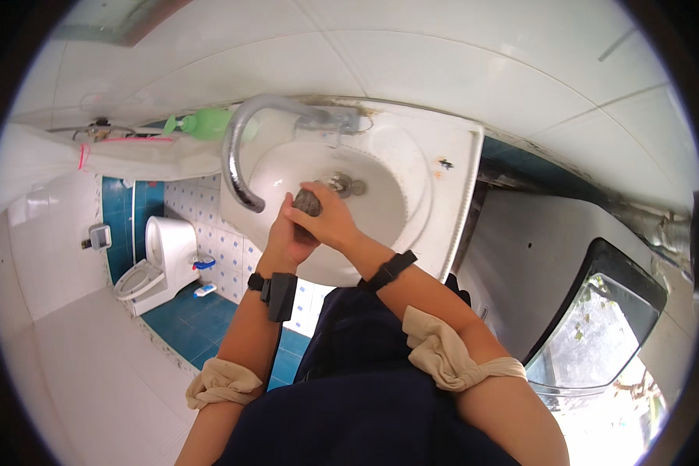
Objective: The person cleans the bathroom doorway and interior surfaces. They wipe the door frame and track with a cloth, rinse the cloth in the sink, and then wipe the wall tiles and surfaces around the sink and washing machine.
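Right now both hands meet over the white basin [380,167], and a small dark grey lump [307,202], perhaps a stone or a scouring pad, sits clamped between them. The left hand [286,233] comes up from below with its fingers [287,211] curled against the lump's near side, while the right hand [332,221] wraps over it from the right, fingers folded around it so only the top end peeks out. That exposed end points away from the person, toward the drain [342,184] just beyond the fingertips; whatever long axis the lump has seems to run that way, though most of it is buried in the grip. Neither hand is nearer: both are touching it. The curved chrome spout [237,151] arcs down just to the left of the left fingers, its mouth close beside them. Whether water is running is hard to tell. A green bottle [206,124] lies well off to the left beyond the spout. The palms and the lump's underside are hidden.
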{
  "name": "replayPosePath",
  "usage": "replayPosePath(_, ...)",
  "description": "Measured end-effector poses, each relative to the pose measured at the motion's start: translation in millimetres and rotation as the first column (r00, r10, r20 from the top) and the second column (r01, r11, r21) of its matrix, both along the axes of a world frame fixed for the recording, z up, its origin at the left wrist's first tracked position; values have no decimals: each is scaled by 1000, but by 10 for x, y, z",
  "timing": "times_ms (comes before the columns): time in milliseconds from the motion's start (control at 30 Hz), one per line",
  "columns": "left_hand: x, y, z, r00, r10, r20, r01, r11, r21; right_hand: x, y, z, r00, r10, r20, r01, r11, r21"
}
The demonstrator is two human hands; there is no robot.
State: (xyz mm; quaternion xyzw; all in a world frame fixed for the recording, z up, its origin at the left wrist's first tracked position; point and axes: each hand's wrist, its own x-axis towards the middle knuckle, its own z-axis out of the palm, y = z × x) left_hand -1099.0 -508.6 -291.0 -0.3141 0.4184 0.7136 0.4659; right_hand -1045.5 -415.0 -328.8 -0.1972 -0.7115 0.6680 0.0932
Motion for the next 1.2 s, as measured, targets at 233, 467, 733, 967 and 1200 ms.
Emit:
replayPosePath(233, 78, 135, -29, 994, 4, -109, -22, 987, -162, -33, -18, 129, 983, -145, 114, 166, 965, -204)
replayPosePath(467, 197, 244, -121, 960, -6, -281, -54, 977, -204, 64, 76, 164, 966, -219, 135, 225, 974, -30)
replayPosePath(733, 231, 295, -156, 962, 13, -274, -42, 994, -101, 137, 88, 248, 939, -301, 166, 294, 953, 67)
replayPosePath(967, 65, 276, -40, 971, -207, -120, 185, 968, -171, 102, 146, 55, 953, -223, 204, 217, 975, 48)
replayPosePath(1200, -101, 200, 137, 899, -403, -174, 401, 915, -48, 505, 258, 89, 905, -380, 193, 406, 907, -116)
